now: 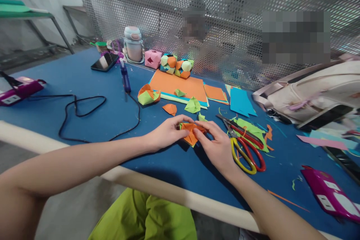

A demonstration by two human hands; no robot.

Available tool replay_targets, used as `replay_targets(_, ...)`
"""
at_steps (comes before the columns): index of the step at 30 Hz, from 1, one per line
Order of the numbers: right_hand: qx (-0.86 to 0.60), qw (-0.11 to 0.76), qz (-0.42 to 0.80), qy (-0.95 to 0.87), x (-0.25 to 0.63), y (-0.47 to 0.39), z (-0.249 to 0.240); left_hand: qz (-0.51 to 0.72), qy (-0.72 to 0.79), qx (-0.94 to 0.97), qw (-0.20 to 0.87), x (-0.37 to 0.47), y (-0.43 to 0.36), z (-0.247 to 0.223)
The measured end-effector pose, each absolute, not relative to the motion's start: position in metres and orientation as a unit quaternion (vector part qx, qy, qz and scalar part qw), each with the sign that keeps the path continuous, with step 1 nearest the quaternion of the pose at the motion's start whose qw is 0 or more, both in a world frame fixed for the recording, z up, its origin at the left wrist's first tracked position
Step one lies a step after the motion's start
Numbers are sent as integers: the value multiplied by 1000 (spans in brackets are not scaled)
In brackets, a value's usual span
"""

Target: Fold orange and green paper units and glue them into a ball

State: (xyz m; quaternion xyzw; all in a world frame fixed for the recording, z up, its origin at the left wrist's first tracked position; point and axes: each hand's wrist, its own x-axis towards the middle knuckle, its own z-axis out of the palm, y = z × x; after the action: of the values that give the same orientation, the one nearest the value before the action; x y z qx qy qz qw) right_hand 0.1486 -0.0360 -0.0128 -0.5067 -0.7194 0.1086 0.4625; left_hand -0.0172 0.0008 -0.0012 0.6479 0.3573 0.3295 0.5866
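Between both hands, just above the blue tabletop, is a folded paper piece [192, 139] in orange and green. My left hand [170, 134] grips its left side with thumb and fingers. From the right, my right hand [215, 144] pinches the same piece, its thumb pressed on the orange face. Just beyond the hands lie an orange folded piece [170, 109] and a light green folded piece [192, 105]. A larger orange and green folded shape [149, 95] sits farther left. Beside my right hand rest scissors with red and yellow handles [244, 156].
Orange sheets [177, 82] are stacked behind, with blue paper [242, 101] alongside. Finished paper balls [184, 68] and a pink paper cube [152, 59] stand near a bottle [133, 45]. A blue glue gun [125, 77] trails a black cord. A pale bag [315, 82] occupies the right.
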Motion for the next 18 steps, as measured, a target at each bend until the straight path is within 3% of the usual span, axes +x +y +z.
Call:
replay_targets(11,-516,481,166,-689,152,-35,-9,317,359,605,636,-19,2,-3)
replay_targets(18,-554,586,239,-540,165,-30,-6,352,406,603,590,-22,7,0)
